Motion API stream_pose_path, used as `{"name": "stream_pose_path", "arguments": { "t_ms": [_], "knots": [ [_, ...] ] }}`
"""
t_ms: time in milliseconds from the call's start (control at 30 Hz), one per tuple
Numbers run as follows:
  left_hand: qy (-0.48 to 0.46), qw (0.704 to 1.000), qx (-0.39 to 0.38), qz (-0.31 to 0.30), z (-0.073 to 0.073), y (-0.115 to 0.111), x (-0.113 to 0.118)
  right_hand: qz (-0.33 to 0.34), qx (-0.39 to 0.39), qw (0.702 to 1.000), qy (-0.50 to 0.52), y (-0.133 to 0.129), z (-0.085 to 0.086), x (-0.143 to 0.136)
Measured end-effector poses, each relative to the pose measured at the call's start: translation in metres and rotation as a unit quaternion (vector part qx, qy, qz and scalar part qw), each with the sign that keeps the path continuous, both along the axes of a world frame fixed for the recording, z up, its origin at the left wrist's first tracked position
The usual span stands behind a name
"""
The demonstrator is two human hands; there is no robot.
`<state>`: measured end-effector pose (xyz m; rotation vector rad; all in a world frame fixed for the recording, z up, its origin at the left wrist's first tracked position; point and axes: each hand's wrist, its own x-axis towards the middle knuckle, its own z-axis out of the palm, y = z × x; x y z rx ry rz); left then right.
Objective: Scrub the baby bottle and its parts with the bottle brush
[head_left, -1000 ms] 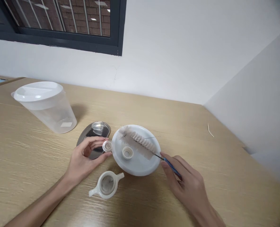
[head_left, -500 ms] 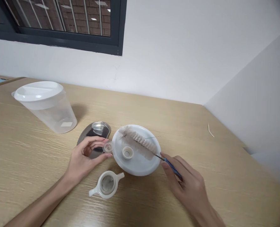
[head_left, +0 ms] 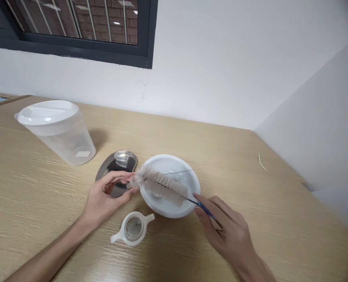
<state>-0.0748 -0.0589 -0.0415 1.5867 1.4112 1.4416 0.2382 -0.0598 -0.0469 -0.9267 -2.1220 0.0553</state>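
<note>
My right hand (head_left: pixel 228 231) is closed around the blue handle of a bottle brush (head_left: pixel 165 186). The brush's white bristles lie slantwise over a white bowl (head_left: pixel 193 178), with the tip at the bowl's left rim. There my left hand (head_left: pixel 106 197) pinches a small clear cup (head_left: pixel 129 185) between thumb and fingers. The bristle tip covers most of this cup; whether it is inside or only in front, I cannot tell. A small white ring-like piece (head_left: pixel 156 194) in the bowl is largely hidden behind the bristles. A thin wire (head_left: pixel 181 171) crosses the bowl.
A white two-handled strainer (head_left: pixel 133 228) sits on the wooden table, in front of the bowl. A metal kidney tray (head_left: pixel 101 172) with a clear curved piece (head_left: pixel 121 157) is behind my left hand. A lidded plastic pitcher (head_left: pixel 62 137) stands back left. A thin pale strip (head_left: pixel 261 161) lies right.
My right hand has moved the brush left and slightly down, so its tip now overlaps the clear cup. My left hand has barely moved.
</note>
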Motion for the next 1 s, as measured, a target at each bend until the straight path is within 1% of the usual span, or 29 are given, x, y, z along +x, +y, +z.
{"name": "stream_pose_path", "arguments": {
  "t_ms": [167,300,533,733,867,1000],
  "knots": [
    [0.022,1.0,-0.004,0.006,0.0034,-0.0021,0.0009,-0.027,0.037,0.999,-0.022,-0.0007,-0.0025,-0.0015],
    [0.023,1.0,-0.005,0.011,0.0014,-0.0023,0.0004,-0.038,0.048,0.998,-0.032,0.0006,-0.0024,0.0005],
    [-0.012,1.0,-0.02,0.003,-0.0021,-0.002,0.0,-0.063,0.059,0.996,-0.037,0.0013,0.0003,0.0049],
    [-0.032,0.999,-0.012,-0.006,-0.0029,-0.0018,-0.0002,-0.045,0.024,0.999,0.004,-0.0012,0.0027,0.002],
    [-0.034,0.999,0.0,0.003,-0.0028,-0.0014,-0.0003,-0.025,0.029,0.999,-0.018,-0.0023,0.0014,-0.0005],
    [-0.004,1.0,-0.003,-0.006,-0.0015,-0.0019,-0.0008,-0.049,0.052,0.997,-0.043,-0.0003,-0.0008,0.0037]
  ]
}}
